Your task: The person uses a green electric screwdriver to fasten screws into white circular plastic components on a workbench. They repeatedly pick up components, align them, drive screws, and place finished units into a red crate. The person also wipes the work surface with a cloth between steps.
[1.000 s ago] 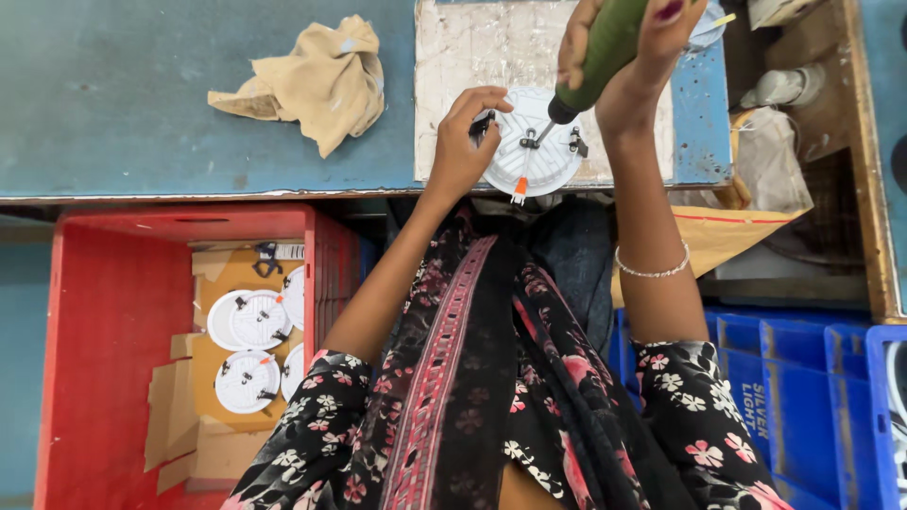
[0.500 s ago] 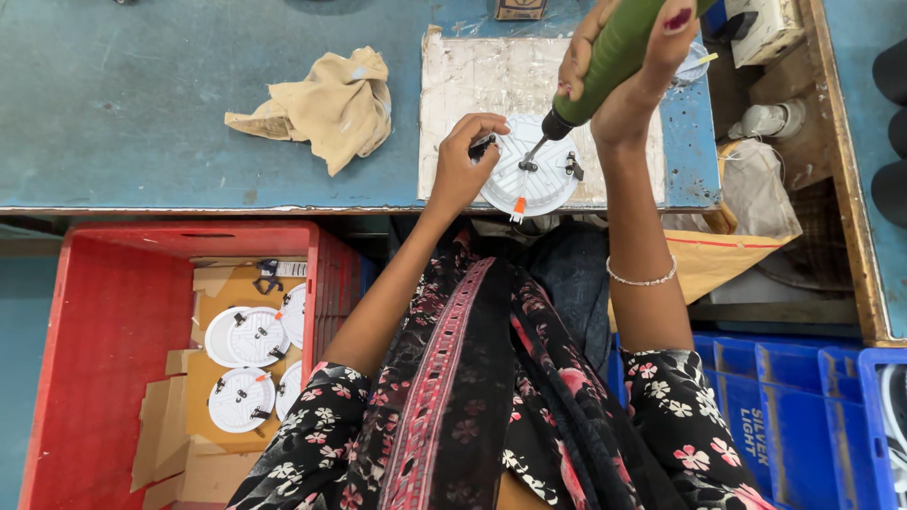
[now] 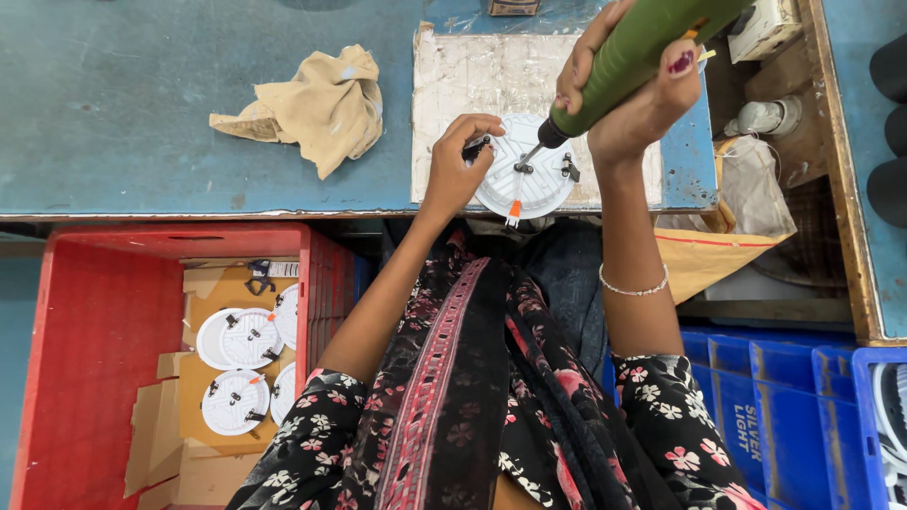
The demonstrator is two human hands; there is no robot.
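A white round fixture [image 3: 525, 179] is laid flat on a pale worn mat [image 3: 472, 94] at the near edge of the blue worktop [image 3: 142, 113]. A green powered screwdriver [image 3: 628, 61] is held in the right hand [image 3: 633, 99], whose grip is wrapped fully round the tool's barrel. The tool's long axis is tilted, running from upper right down to lower left, so that the bit is brought onto the fixture near its centre, just below and to the left of the grip. The fixture's left rim is pinched by the left hand [image 3: 458, 165], whose fingers are closed narrowly on a small dark clip there; this hand is the nearer one to the fixture.

One screwdriver and one fixture are counted on the worktop, with one crumpled beige cloth [image 3: 316, 104] well apart to the left. In the red crate [image 3: 94, 359] below, four similar white discs are seen on cardboard, two of them partly hidden.
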